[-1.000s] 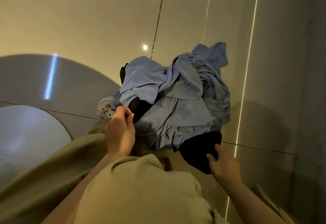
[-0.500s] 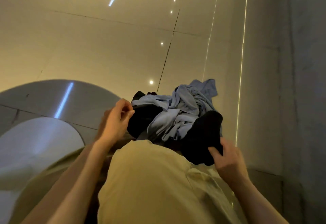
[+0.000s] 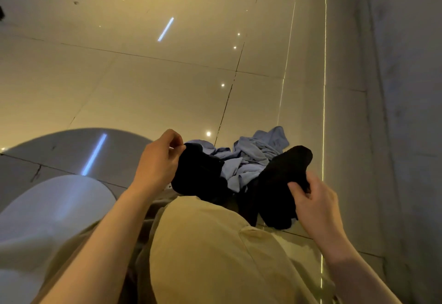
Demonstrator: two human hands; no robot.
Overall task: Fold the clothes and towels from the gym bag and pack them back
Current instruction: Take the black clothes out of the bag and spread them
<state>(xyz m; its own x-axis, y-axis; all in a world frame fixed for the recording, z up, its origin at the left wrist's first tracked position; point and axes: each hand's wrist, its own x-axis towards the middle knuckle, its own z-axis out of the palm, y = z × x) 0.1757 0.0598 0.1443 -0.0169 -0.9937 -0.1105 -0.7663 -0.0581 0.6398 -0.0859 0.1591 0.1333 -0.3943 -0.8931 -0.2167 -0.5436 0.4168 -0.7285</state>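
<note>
We see the left hand (image 3: 157, 162) pinching one edge of a black garment (image 3: 198, 174) and the right hand (image 3: 313, 205) gripping the other, above blue clothes (image 3: 248, 160) on the floor (image 3: 143, 76).

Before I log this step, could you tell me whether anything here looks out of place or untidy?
Only the laundry: the blue clothes lie crumpled in an unfolded heap on the floor. The left hand pinches one end of a black garment and the right hand grips the other. Nothing looks spilled or damaged.
</note>
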